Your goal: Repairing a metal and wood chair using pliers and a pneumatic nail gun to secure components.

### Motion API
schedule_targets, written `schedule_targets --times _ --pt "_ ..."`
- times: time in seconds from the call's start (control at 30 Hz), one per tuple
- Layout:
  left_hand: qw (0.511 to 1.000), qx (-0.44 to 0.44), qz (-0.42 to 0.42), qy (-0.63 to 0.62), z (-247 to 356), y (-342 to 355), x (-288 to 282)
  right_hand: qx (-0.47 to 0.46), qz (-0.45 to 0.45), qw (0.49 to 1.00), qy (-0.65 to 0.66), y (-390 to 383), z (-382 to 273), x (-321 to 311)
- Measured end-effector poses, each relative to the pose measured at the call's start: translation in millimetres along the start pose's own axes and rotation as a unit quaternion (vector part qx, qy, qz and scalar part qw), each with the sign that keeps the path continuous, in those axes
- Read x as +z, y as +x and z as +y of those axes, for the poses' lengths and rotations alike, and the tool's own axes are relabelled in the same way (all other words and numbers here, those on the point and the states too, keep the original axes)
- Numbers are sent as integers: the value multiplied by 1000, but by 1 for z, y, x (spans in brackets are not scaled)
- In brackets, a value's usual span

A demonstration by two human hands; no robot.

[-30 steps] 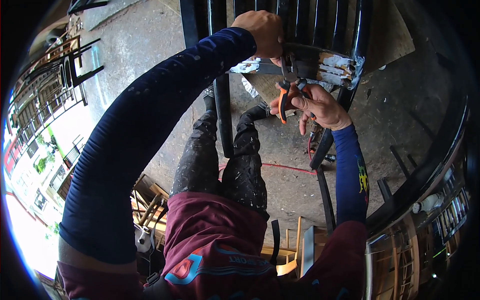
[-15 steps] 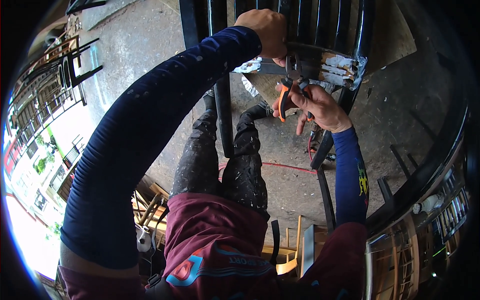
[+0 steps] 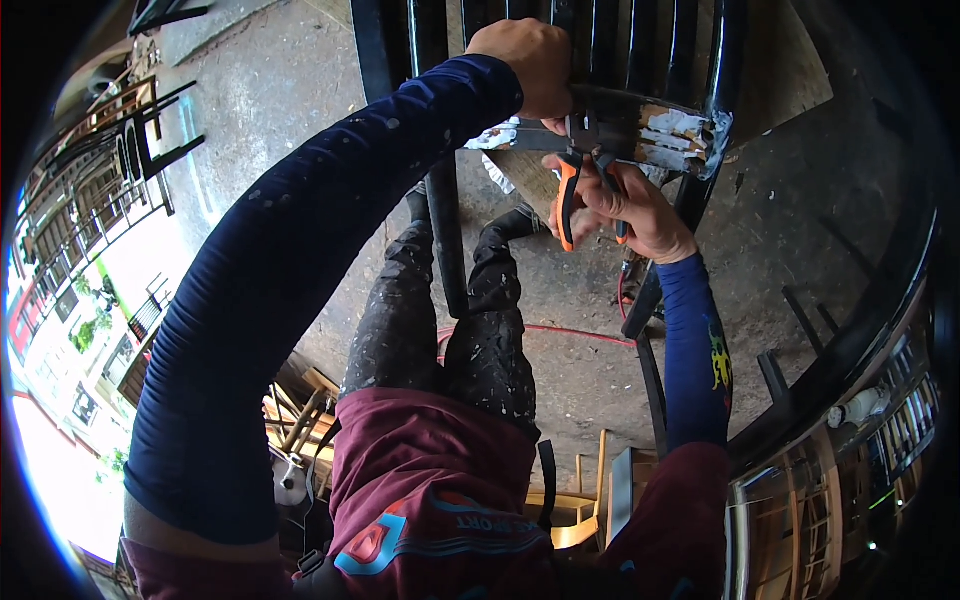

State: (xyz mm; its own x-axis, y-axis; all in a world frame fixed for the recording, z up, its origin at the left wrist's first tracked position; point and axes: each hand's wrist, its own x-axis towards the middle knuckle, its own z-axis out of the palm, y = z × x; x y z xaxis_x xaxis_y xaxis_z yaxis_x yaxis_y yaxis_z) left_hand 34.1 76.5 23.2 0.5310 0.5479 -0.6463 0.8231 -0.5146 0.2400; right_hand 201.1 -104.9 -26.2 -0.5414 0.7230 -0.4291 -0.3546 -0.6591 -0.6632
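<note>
A black slatted wooden chair (image 3: pixel 633 55) has a lower crossbar (image 3: pixel 625 125) with white and tan patches (image 3: pixel 672 140). My left hand (image 3: pixel 532 62) is closed at the crossbar, its fingertips beside the jaws of the pliers (image 3: pixel 567 200); what it grips is hidden. My right hand (image 3: pixel 640 215) is wrapped round the orange-and-black handles of those pliers, just below the crossbar, with their jaws against or just in front of it.
My legs are below. A red hose (image 3: pixel 570 330) crosses the concrete floor (image 3: pixel 240 110) to a fitting under the chair. Stacked chair frames (image 3: pixel 140 140) stand at the left, wooden furniture (image 3: pixel 800 510) at the lower right, and a dark curved rail (image 3: pixel 850 370) at the right.
Over the last second my left hand has shifted slightly right. My right hand has edged up with the pliers, and its lower fingers have drawn in toward the handles.
</note>
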Motion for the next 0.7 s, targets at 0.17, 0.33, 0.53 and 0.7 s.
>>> schedule_targets --times 0.17,0.33,0.53,0.7 --pt "1000 2 5 -1 -5 1 4 -6 -40 993 110 12 8 21" --pt "995 66 71 11 -23 9 28 -25 -72 957 278 19 17 33" --pt "997 73 28 12 -20 7 20 -13 -27 968 251 17 11 43" --pt "987 142 76 13 -27 6 19 -21 55 967 247 21 11 53"
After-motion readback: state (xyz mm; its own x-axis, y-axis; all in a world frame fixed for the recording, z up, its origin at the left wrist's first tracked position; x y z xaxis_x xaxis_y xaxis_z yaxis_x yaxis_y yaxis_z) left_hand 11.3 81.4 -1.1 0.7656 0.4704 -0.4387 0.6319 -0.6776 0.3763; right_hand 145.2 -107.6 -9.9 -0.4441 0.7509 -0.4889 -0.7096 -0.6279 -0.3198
